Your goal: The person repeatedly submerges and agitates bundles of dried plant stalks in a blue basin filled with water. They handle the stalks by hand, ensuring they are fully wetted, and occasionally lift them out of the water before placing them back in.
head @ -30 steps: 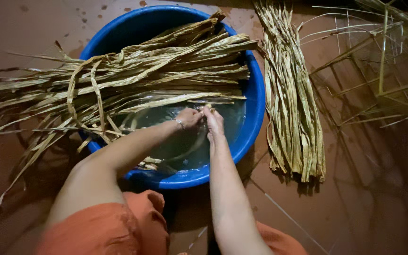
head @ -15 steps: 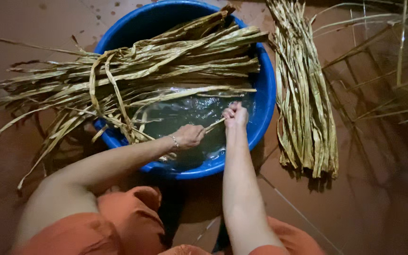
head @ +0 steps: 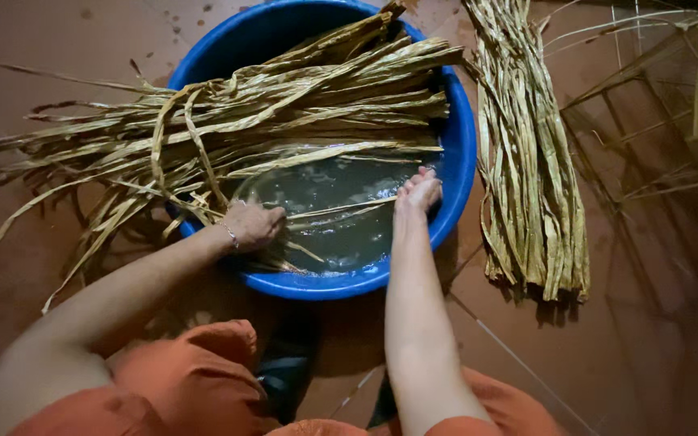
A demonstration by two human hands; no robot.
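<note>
Head view: thin, wet, pale strip [head: 341, 211]

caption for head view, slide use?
Both hands, left hand and right hand, pull a strip over water in blue basin.

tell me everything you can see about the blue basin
The blue basin is round, looks like smooth plastic, and sits upright on the reddish-brown floor. It holds murky water. Dried leaf strips lie across its far half, spilling over the left rim. Both hands, left and right, reach inside.
</note>
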